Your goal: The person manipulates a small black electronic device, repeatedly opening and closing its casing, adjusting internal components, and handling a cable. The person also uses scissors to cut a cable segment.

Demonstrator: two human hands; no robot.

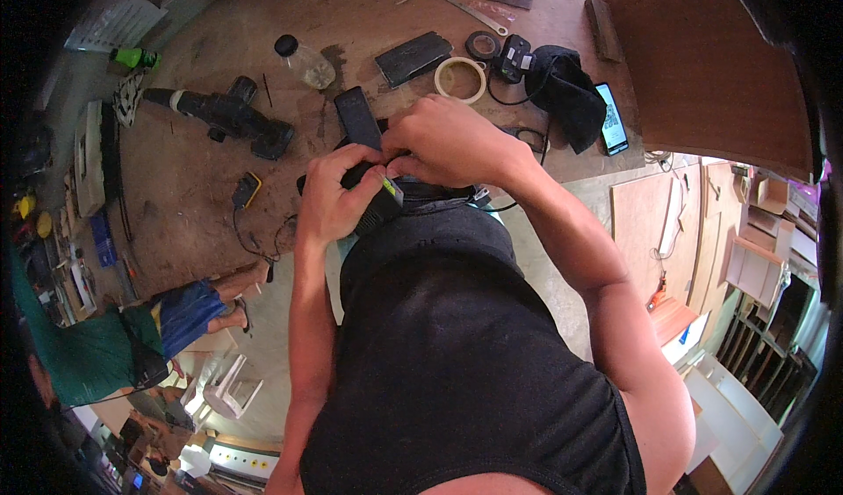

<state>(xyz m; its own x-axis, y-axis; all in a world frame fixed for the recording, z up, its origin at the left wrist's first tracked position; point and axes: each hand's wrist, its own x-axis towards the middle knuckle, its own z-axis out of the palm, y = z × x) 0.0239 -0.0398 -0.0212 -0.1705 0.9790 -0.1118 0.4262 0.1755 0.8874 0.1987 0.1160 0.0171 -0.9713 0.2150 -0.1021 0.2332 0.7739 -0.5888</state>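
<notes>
At the workbench's front edge [167,231], my left hand [338,192] is closed on a black boxy object with a bright green patch [382,203], held close to my body. My right hand [439,144] meets it from the right, fingers curled and pinched near the left thumb; what they hold is hidden. A dark rectangular object [356,113] lies just beyond both hands, partly covered by them. Black items and a cable lie partly hidden behind my wrists.
Around them are a cordless drill [233,117], jar [307,65], dark slab [413,57], tape roll [459,79], black device [511,60], black cloth [562,100], lit phone [612,122] and yellow-black gadget [248,189]. Another person [97,354] is at lower left. A plywood panel [702,65] stands at right.
</notes>
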